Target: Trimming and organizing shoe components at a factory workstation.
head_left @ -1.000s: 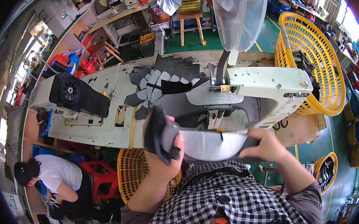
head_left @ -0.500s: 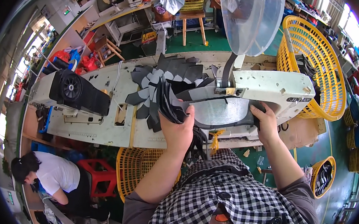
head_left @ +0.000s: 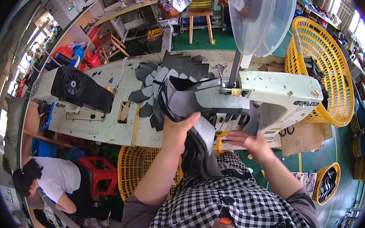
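My left hand (head_left: 176,135) is closed around a folded bundle of dark grey and black cut fabric pieces (head_left: 180,101), its thumb on top. From the bundle one grey piece (head_left: 223,95) stretches right to the needle area of a white sewing machine (head_left: 278,86). Other pieces, light grey and black (head_left: 202,144), hang over the table's front edge toward my lap. My right hand (head_left: 252,143) is in front of the machine, fingers stretched out to the left and slightly blurred; it seems to hold nothing. Behind the bundle, cut grey pieces (head_left: 187,67) lie fanned out on the table.
A clear plastic reel (head_left: 264,19) hangs above the machine, with a dark strip running down. Yellow baskets stand at the right (head_left: 336,73) and under the table (head_left: 129,172). A second machine head (head_left: 77,89) is at the left. A person (head_left: 60,177) bends near a red stool (head_left: 102,174).
My right hand has let go of the grey piece's right end and moved down and left. Light grey material now hangs beside my left hand, which keeps the bundle.
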Demonstrator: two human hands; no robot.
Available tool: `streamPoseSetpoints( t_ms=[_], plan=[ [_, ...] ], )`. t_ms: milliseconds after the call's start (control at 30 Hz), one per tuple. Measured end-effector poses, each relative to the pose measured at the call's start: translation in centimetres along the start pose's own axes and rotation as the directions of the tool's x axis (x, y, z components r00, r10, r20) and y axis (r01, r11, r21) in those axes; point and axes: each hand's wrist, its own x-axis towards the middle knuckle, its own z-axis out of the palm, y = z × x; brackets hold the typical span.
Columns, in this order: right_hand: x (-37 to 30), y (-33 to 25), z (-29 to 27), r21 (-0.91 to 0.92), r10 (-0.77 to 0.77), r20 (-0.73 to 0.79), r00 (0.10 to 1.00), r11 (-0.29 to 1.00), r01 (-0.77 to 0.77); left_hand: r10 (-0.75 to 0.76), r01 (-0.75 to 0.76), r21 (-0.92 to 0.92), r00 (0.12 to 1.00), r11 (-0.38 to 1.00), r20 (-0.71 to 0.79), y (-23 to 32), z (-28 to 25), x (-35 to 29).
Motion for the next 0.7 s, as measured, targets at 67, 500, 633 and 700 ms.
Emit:
streamPoseSetpoints(
  t_ms=[67,500,633,700],
  plan=[
    [-0.1,3.9,1.4,-0.201,-0.047,0.164,0.985,0.976,0.08,-0.019,0.008,-0.135,0.997,0.991,-0.077,-1.0,-0.1,-2.1],
    [-3.1,-7.5,0.7,-0.626,-0.095,0.091,0.991,0.769,0.131,0.362,-0.421,0.356,0.905,0.834,0.223,6.0,-0.3,-7.6],
    [-0.9,-10.9,2.0,-0.831,-0.296,-0.199,0.934,0.557,0.0,0.524,-0.5,0.448,0.848,0.741,0.079,4.4,1.6,-5.1],
    [1.2,-8.0,0.6,-0.725,-0.31,-0.287,0.906,0.689,0.006,0.409,-0.366,0.301,0.908,0.88,-0.093,1.7,2.2,-2.4]
  ],
)
